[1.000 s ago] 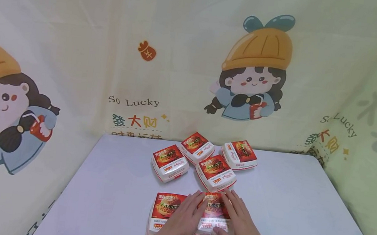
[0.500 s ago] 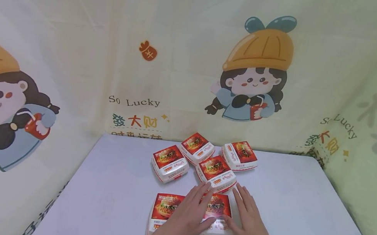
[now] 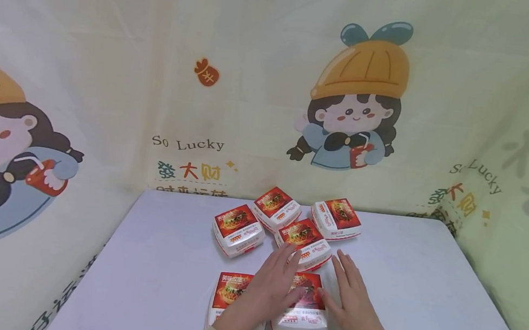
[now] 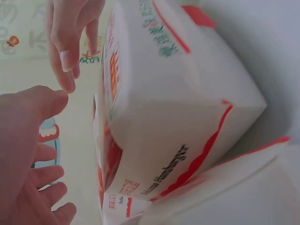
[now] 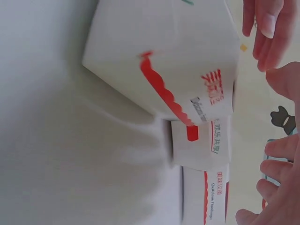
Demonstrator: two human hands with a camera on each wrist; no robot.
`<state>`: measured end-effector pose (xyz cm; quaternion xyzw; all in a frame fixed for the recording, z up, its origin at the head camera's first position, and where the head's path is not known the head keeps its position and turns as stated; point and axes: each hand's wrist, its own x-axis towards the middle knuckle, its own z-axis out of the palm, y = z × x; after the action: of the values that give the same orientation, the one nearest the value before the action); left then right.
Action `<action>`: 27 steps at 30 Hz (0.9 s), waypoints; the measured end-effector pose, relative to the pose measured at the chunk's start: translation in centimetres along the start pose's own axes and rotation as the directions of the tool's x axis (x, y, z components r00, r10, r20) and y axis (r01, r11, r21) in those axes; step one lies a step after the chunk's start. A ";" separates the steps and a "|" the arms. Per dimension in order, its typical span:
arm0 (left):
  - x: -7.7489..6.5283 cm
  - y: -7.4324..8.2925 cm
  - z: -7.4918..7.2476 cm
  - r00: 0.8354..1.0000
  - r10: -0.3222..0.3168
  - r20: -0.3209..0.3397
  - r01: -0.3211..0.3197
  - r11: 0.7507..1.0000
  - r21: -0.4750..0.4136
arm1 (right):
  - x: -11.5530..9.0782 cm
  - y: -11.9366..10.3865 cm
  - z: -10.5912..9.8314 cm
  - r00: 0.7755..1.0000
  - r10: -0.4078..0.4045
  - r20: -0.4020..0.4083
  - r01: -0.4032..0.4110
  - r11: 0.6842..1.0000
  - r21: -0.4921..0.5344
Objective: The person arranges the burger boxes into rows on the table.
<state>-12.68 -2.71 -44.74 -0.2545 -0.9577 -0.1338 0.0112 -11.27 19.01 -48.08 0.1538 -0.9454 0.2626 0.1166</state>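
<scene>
My left hand (image 3: 275, 283) is above the gap between two front burger boxes, with relaxed, mostly straight fingers. Under and between the hands sits the front right burger box (image 3: 300, 321), red and white with a burger picture. My right hand (image 3: 356, 303) hovers at that box's right side, fingers spread, holding nothing. Both wrist views show the hands apart from the box (image 4: 159, 93), at the height of its top or above. The front left burger box (image 3: 230, 292) stands beside it, partly hidden by my left hand and forearm.
Several more burger boxes stand at angles farther back: one at the left (image 3: 238, 231), one at the rear (image 3: 276, 209), one at the right (image 3: 336, 219) and one nearer the middle (image 3: 303, 244). A printed cloth (image 3: 261, 105) hangs behind the white table (image 3: 159, 273).
Both hands have let go of the front right box, lifted and drifted forward and slightly apart. That box now lies more exposed. The other boxes stay put.
</scene>
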 end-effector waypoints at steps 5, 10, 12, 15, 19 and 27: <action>0.4 -0.3 -0.1 0.999 -0.042 0.000 0.042 0.999 -0.004 | 0.9 0.2 -0.2 0.998 -0.057 -0.014 0.057 0.998 -0.030; 0.9 -0.5 -0.4 0.996 -0.089 0.020 0.089 0.996 -0.024 | 1.8 0.5 -0.3 0.997 -0.080 0.013 0.081 0.996 -0.038; 1.1 -0.5 -0.4 0.995 -0.101 0.020 0.101 0.995 -0.009 | 2.1 0.7 -0.4 0.995 -0.092 0.022 0.093 0.995 -0.047; 1.4 -0.4 -0.5 0.993 -0.118 0.023 0.118 0.993 0.013 | 2.5 0.9 -0.6 0.993 -0.111 0.029 0.112 0.991 -0.068; 1.9 -0.1 -0.7 0.989 -0.139 0.044 0.138 0.990 0.013 | 3.2 1.1 -0.8 0.990 -0.138 0.039 0.141 0.986 -0.089; 3.4 0.3 -1.1 0.990 -0.138 0.043 0.135 0.989 0.066 | 4.6 1.7 -1.0 0.976 -0.206 0.071 0.212 0.973 -0.090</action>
<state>-15.54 -1.10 -43.29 -0.1913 -0.9765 -0.0980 -0.0128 -15.96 19.88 -46.61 0.2546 -0.9386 0.1980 0.1220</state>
